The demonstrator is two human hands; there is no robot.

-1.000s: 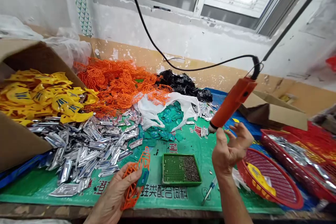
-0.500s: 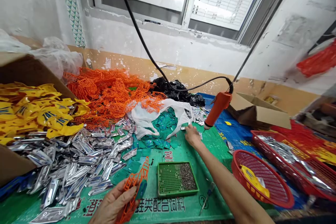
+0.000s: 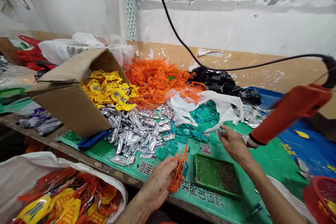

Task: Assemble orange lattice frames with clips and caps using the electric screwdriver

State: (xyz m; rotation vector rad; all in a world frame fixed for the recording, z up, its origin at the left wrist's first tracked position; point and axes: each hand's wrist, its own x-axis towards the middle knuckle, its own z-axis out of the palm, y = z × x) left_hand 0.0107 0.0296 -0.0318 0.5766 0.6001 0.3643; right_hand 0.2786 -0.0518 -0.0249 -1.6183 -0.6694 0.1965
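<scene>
My left hand [image 3: 162, 177] is closed around an orange plastic lattice frame [image 3: 177, 176], held upright over the table's front edge. A teal plastic part [image 3: 185, 168] shows behind the frame, partly hidden. My right hand [image 3: 234, 144] pinches a small silvery piece [image 3: 221, 132] at its fingertips, its exact shape blurred. Just right of that hand hangs an orange-red electric screwdriver [image 3: 288, 115] on a black cable. Between my hands sits a green tray of small screws [image 3: 208, 171]. Beyond it, teal parts [image 3: 206, 113] spill from a white plastic bag [image 3: 231, 102].
Silver pieces [image 3: 139, 133] lie heaped at centre left, below a cardboard box [image 3: 70, 106] with yellow parts [image 3: 110, 89]. Orange lattice frames [image 3: 157, 80] pile up behind. A white sack [image 3: 23, 173] of mixed parts stands front left; a red basket [image 3: 309, 196] is at right.
The view has swung left, bringing the white sack and whole cardboard box into sight. My right hand has drawn back from near the silver pieces behind the bag. My left hand still holds the orange frame.
</scene>
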